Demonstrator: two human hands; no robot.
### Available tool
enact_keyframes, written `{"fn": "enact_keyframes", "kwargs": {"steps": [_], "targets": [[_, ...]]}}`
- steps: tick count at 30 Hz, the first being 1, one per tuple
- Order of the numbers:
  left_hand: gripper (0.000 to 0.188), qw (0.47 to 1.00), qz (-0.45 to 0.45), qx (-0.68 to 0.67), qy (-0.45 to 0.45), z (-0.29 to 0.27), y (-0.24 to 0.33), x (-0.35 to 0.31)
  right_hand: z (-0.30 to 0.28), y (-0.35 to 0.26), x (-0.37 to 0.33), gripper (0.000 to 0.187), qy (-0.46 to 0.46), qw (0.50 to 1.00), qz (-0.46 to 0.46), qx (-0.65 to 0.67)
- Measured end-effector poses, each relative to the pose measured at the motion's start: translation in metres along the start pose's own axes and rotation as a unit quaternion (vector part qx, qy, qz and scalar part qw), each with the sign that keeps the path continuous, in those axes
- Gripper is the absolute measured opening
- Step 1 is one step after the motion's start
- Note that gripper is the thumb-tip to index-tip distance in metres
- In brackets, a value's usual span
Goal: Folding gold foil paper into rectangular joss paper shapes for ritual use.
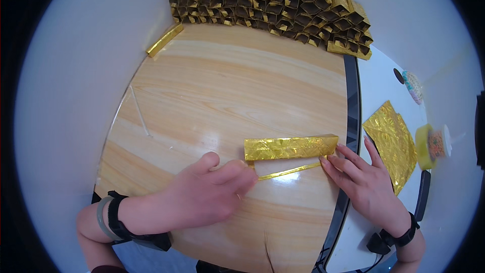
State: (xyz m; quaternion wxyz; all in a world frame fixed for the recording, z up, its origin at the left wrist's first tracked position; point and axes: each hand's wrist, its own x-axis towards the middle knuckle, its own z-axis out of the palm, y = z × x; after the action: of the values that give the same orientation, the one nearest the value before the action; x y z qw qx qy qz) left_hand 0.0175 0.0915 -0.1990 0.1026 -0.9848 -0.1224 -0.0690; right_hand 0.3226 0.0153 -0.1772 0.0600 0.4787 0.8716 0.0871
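Observation:
A long box folded from shiny gold foil paper [290, 147] lies crosswise on the wooden table in front of me. Along its near side runs a narrow gold folded edge [290, 172], with a gap of table showing between the two. My left hand [214, 194] is closed at the left end of this edge, its fingers curled; their tips are hidden. At the other end, my right hand [361, 177] pinches the box's corner with thumb and finger, the other fingers stretched out.
Many gold paper tubes [273, 5] are stacked along the far edge. One gold strip [164, 40] leans at the far left. A thin white stick [140, 111] lies on the left. Gold foil sheets [391, 141] and a tape roll [425, 146] are on the white surface at right.

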Motion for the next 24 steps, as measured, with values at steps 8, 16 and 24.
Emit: {"fn": "enact_keyframes", "kwargs": {"steps": [8, 16, 24], "targets": [[0.030, 1.000, 0.022, -0.001, -0.020, -0.012, -0.009, 0.015, -0.004, 0.002, -0.005, 0.048, 0.020, 1.000, 0.001, -0.001], [0.013, 0.936, -0.077, -0.317, 0.135, -0.051, -0.029, 0.061, 0.003, 0.005, -0.019, 0.047, 0.115, 0.957, 0.102, 0.245], [0.035, 0.919, -0.106, -0.379, 0.035, 0.015, -0.084, 0.109, 0.002, 0.017, -0.003, 0.031, 0.062, 0.880, 0.237, 0.408]]}}
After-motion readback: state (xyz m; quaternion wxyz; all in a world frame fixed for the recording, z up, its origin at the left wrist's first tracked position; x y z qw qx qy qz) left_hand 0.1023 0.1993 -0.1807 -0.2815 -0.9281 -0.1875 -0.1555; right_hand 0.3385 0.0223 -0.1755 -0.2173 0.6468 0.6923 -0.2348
